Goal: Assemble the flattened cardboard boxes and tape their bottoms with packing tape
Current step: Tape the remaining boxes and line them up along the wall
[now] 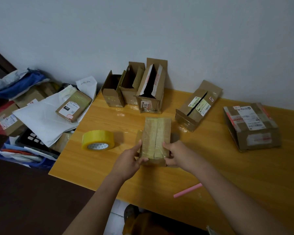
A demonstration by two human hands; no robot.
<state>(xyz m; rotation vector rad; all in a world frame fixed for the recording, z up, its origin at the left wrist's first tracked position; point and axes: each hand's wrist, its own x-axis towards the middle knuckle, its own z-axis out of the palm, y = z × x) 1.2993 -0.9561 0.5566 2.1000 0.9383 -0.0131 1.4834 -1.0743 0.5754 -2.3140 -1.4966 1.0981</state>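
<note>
Small cardboard box (155,139) sits near the middle of the worktop (210,167), close to the front edge, long axis running away from the viewer. Two flaps meet along a centre seam on the upward face; glossy film over them reads as tape already laid.

Left hand (131,158) grips the near left corner, thumb up the side wall, fingers curled under the near end. Right hand (174,155) grips the near right corner the same way. Both hands closed on the box.

Handling, judged: light, apparently empty; corrugated walls stiff along the folds but likely to cave at the unsupported flap centre. Taped face probably slick, bare side walls better for purchase. Best hold is at the corners and side edges, as now.

Roll of yellow packing tape (98,139) lies flat on the worktop, just left of the box, not touching it.

Three open boxes (132,89) stand in a tight row at the wall behind, mouths up; interiors dark, contents cannot be told. A longer box (196,107) lies to the right rear, top seam gaping, nothing seen inside. A labelled parcel (251,126) lies far right, one side open.

Pink stick (187,190) lies near the front edge, purpose unclear.

Off the left edge: heap of white mailers (42,119), a small labelled box (73,106) on top.
</note>
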